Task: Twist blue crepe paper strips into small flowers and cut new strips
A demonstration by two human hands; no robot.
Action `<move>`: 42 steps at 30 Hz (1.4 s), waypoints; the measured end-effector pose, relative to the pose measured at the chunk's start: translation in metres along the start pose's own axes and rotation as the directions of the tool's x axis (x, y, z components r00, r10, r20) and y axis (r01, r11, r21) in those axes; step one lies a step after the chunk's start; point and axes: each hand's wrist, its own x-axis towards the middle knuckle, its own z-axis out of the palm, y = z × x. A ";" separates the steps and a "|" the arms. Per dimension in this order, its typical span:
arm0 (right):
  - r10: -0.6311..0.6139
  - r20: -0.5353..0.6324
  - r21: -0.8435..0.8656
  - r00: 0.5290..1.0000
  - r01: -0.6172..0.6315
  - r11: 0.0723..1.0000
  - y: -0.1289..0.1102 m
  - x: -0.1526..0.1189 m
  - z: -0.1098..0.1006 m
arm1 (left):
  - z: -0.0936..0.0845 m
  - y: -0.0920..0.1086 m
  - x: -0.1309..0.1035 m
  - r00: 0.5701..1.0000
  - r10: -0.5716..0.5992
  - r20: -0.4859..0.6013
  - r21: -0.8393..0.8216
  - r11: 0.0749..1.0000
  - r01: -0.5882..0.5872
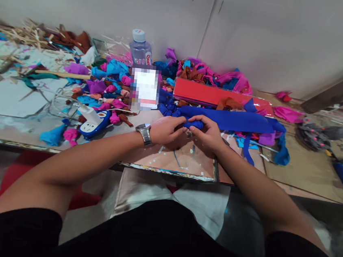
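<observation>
Between both hands is a bunched roll of blue crepe paper, held just above the table's front half. My left hand, with a metal watch at the wrist, pinches its left end with thumb and fingers. My right hand curls around its right side, thumb near the left fingertips. Behind the right hand a long blue paper strip stretches to the right; whether it joins the roll is hidden. Several twisted dark blue paper pieces lie just beyond my left hand.
A red paper pack lies behind the strip. A clear bottle stands by the wall, with a blurred bright screen before it. Crumpled colored paper pieces and a blue-white power strip lie left. Cardboard covers the right.
</observation>
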 end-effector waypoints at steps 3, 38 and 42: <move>0.030 -0.011 0.017 1.000 -0.029 0.999 -0.001 0.000 0.002 | 0.002 0.000 0.000 1.000 -0.003 0.029 0.069 0.998 0.001; 0.103 0.105 0.178 0.989 -0.121 0.977 -0.001 0.003 0.004 | -0.003 0.024 0.003 0.933 -0.132 0.336 -0.892 0.272 0.360; 0.092 0.071 0.162 0.993 -0.103 0.981 -0.002 0.002 0.007 | -0.002 0.027 0.000 0.891 -0.098 0.444 -0.889 0.072 0.451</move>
